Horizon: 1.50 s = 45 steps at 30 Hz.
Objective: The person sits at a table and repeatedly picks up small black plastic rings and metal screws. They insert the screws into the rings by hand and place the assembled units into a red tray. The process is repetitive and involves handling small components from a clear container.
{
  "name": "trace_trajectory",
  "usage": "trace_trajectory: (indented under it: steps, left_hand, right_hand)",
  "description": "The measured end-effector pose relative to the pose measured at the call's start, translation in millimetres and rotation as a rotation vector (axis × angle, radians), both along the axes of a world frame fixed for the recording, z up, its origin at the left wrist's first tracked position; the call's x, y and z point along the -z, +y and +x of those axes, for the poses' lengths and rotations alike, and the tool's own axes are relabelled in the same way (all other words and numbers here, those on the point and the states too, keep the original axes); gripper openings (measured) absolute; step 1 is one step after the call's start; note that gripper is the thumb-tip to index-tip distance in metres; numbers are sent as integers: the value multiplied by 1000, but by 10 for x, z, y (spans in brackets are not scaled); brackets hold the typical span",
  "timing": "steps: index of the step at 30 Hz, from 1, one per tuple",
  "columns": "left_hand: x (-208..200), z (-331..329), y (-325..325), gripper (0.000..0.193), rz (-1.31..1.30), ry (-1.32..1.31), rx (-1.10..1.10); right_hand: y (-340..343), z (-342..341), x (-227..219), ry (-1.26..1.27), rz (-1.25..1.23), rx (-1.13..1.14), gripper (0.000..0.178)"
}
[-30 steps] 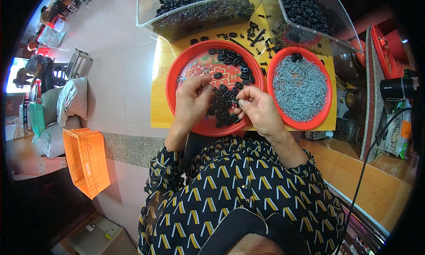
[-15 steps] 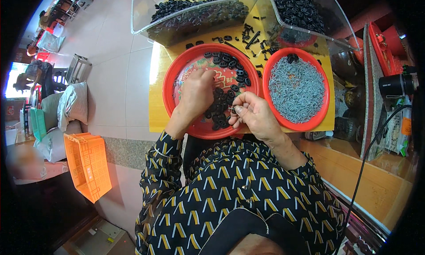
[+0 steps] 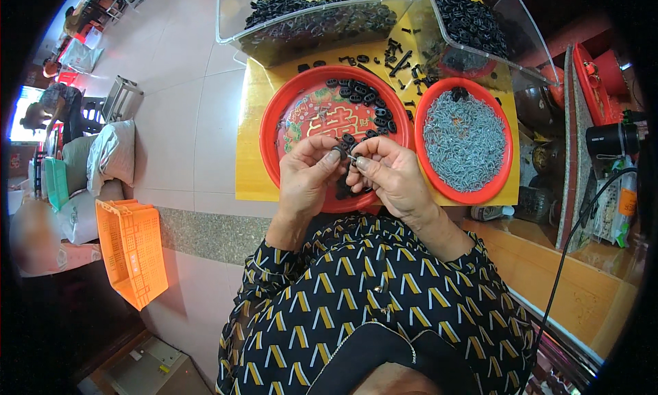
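Over the near part of a red round tray (image 3: 268, 134), my two hands meet at the fingertips. My left hand (image 3: 310, 174) pinches a small black oval plastic piece (image 3: 339, 151) between thumb and fingers. In the pinch of my right hand (image 3: 392, 179) is a thin silvery screw (image 3: 351, 156), its end at the black piece; something small and dark also shows at these fingertips. Two-holed black oval pieces (image 3: 360, 91) lie along the tray's far right side, and more are partly hidden under my hands. A second red tray (image 3: 508, 145) on the right holds a heap of silvery screws (image 3: 466, 141).
Two clear plastic bins (image 3: 319, 26) (image 3: 473, 25) of black pieces stand at the back of the yellow tabletop (image 3: 250, 182). Loose black bolts (image 3: 401, 63) lie before them. An orange crate (image 3: 131, 251) is on the left, and a black cable (image 3: 565, 244) hangs at right.
My left hand has come from the middle of the tray toward me and right, to meet my right hand, now with a black oval piece in its fingers. The tray's printed middle is uncovered.
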<state>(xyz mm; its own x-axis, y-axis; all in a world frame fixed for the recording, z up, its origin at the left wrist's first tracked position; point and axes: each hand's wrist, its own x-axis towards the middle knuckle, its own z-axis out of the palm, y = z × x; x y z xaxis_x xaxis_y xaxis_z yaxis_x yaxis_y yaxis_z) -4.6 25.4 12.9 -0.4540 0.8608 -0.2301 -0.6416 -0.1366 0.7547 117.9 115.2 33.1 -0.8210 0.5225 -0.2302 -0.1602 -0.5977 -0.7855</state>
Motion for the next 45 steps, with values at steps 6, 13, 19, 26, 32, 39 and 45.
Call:
trace_trajectory:
  steps: [6,13,19,26,32,39,45]
  left_hand:
    - [29,97,-34,14,45,-22,-37]
    - [24,-6,-124,17,16,150,50]
    - [-13,-26,-138,22,3,75,159]
    - [52,-46,-154,25,78,-44,129]
    - [58,-41,-152,28,135,-28,129]
    - [61,-31,-152,30,159,30,135]
    - [56,-20,-162,30,112,120,138]
  right_hand:
    - [-20,-23,26,41,-12,63,15]
    - [0,-44,-2,37,-1,78,15]
    - [13,-33,10,15,46,56,16]
    - [3,83,-29,-166,195,59,12]
    - [-30,55,-117,-251,333,38,10]
    - [-36,38,-115,-269,331,-3,9]
    - [-41,41,-132,-298,339,-19,9]
